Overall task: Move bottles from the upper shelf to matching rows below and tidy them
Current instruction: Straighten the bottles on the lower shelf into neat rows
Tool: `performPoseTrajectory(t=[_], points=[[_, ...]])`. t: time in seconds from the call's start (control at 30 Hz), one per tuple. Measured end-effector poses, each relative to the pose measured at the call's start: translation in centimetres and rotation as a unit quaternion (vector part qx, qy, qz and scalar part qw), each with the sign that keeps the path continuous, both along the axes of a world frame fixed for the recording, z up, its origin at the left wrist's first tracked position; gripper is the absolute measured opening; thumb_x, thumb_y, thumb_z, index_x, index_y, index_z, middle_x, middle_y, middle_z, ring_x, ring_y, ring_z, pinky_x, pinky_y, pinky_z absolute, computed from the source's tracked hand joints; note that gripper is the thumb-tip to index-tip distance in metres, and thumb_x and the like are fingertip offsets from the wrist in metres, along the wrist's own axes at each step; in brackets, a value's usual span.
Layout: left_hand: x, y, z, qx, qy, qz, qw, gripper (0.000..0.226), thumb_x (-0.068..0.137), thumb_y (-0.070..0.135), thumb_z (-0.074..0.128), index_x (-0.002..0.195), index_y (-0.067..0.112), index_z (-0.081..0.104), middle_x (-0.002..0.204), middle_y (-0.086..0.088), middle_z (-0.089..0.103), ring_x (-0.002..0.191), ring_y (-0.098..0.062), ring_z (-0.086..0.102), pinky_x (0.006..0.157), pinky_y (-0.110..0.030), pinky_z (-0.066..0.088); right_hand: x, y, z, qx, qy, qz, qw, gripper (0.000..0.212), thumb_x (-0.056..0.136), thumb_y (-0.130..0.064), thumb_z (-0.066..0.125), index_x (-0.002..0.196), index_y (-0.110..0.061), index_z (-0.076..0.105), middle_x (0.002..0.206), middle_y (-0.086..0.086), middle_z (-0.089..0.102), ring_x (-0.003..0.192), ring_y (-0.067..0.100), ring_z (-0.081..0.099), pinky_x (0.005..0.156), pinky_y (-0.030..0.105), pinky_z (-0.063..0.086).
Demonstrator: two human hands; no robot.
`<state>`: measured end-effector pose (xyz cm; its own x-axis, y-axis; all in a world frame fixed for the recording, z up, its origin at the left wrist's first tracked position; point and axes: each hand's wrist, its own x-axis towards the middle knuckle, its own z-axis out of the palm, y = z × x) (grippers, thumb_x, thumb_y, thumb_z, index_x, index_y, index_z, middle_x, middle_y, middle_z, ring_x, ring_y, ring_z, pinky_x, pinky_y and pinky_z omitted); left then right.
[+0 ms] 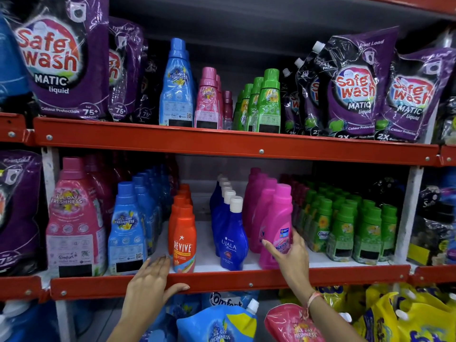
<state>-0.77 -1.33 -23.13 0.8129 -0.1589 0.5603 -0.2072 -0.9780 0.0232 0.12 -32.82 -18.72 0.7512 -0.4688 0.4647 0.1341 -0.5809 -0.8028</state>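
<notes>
- Head view, upper shelf (222, 141): toward 12 o'clock we see a tall blue bottle (177, 87), a short row of pink bottles (208, 99) just to its right, a small maroon bottle (227, 109) tucked beside them, and a row of green bottles (267, 102) running back. Purple Safewash pouches (355, 87) flank them at 10 and 2 o'clock.
- Lower shelf (246, 283): from 9 to 3 o'clock the rows read large pink Comfort bottle (74, 218), blue Comfort row (127, 228), orange Revive row (183, 238), dark blue Ujala row (230, 233), bright pink Vanish row (274, 225), then several rows of small green bottles (345, 228).
- Our left hand (150, 280), at 7 o'clock, lies flat on the red front rail of the lower shelf, fingers together pointing toward the Revive row, thumb hooked over the rail's edge; it holds nothing.
- Our right hand (288, 250), at 5 o'clock, wraps loosely round the front Vanish bottle, thumb across its label and fingers behind its right side; the bottle stands upright on the shelf.
- Below the rail, at 6 o'clock, sit blue and pink refill pouches (222, 324), with yellow ones (407, 317) toward 4 o'clock.
</notes>
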Motion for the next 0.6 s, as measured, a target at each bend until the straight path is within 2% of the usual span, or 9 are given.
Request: performPoseTrajectory(t=[0.07,0.1,0.17,0.23,0.3,0.4,0.5,0.57,0.6], points=[[-0.7,-0.4,0.5,-0.031,0.005,-0.006,0.999,0.096,0.076,0.081,0.021,0.104,0.005,0.071,0.097,-0.008,0.075,0.091,-0.023,0.070,0.083,-0.038,0.054,-0.9,0.8,0.1,0.003,-0.030,-0.015,0.999,0.089,0.075,-0.048,0.073,0.143,-0.007,0.033,0.139,0.013,0.041,0.130,0.028,0.041,0.107,0.042,0.040],[-1.0,-0.7,0.9,-0.069,-0.008,-0.008,0.998,0.100,0.073,0.085,0.019,0.115,0.007,0.066,0.109,-0.007,0.072,0.104,-0.024,0.066,0.091,-0.037,0.050,-1.6,1.7,0.3,0.005,-0.071,-0.025,0.997,0.079,0.080,-0.045,0.069,0.143,-0.011,0.034,0.137,0.008,0.040,0.130,0.024,0.040,0.106,0.039,0.039],[-1.7,-1.3,1.7,-0.165,0.029,-0.017,0.986,0.110,0.063,0.088,0.016,0.139,0.013,0.044,0.138,-0.004,0.054,0.130,-0.023,0.046,0.107,-0.035,0.034,-3.2,4.0,1.2,0.007,-0.178,-0.017,0.984,0.051,0.089,-0.036,0.061,0.134,-0.020,0.043,0.125,-0.002,0.044,0.116,0.013,0.046,0.099,0.032,0.043],[-2.0,-1.7,2.4,-0.269,0.055,-0.036,0.961,0.112,0.062,0.088,0.010,0.145,0.016,0.033,0.145,-0.004,0.046,0.133,-0.022,0.040,0.107,-0.037,0.032,-4.4,6.5,2.2,0.010,-0.216,0.064,0.974,0.024,0.094,-0.029,0.056,0.117,-0.025,0.055,0.110,-0.009,0.055,0.099,0.005,0.055,0.086,0.025,0.049],[-2.0,-2.2,3.3,-0.360,0.041,-0.041,0.931,0.108,0.067,0.087,0.003,0.138,0.017,0.044,0.133,-0.008,0.058,0.120,-0.025,0.052,0.095,-0.039,0.040,-4.6,9.0,2.7,0.023,-0.158,0.185,0.970,0.016,0.094,-0.033,0.054,0.105,-0.027,0.063,0.102,-0.012,0.065,0.094,0.003,0.062,0.083,0.025,0.052],[-0.5,-2.6,3.9,-0.493,0.080,-0.063,0.864,0.102,0.072,0.085,0.001,0.123,0.018,0.058,0.108,-0.005,0.066,0.097,-0.022,0.058,0.088,-0.037,0.042,-3.2,12.4,2.2,0.084,0.039,0.319,0.943,0.040,0.086,-0.063,0.048,0.099,-0.031,0.068,0.102,-0.011,0.071,0.104,0.006,0.064,0.099,0.034,0.049],[1.1,-2.6,4.0,-0.512,0.145,-0.075,0.843,0.109,0.064,0.090,-0.006,0.125,0.027,0.059,0.119,-0.008,0.066,0.113,-0.025,0.057,0.101,-0.038,0.038,-1.6,14.4,1.7,0.152,0.146,0.350,0.913,0.064,0.080,-0.075,0.043,0.098,-0.022,0.074,0.103,-0.009,0.067,0.111,0.014,0.061,0.110,0.042,0.041],[1.5,-2.4,3.7,-0.516,0.164,-0.076,0.837,0.107,0.063,0.090,-0.007,0.127,0.033,0.057,0.123,-0.006,0.065,0.117,-0.024,0.055,0.105,-0.039,0.035,-1.7,14.9,2.3,0.195,0.178,0.347,0.900,0.067,0.076,-0.078,0.043,0.079,-0.019,0.074,0.104,0.002,0.071,0.104,0.016,0.063,0.110,0.041,0.042],[1.5,-2.4,3.7,-0.519,0.166,-0.081,0.835,0.106,0.064,0.091,-0.006,0.127,0.034,0.057,0.123,-0.005,0.066,0.117,-0.022,0.056,0.106,-0.040,0.035,-1.9,15.1,2.8,0.205,0.197,0.349,0.893,0.067,0.080,-0.074,0.042,0.087,-0.015,0.073,0.113,0.009,0.071,0.104,0.019,0.063,0.109,0.035,0.042]])
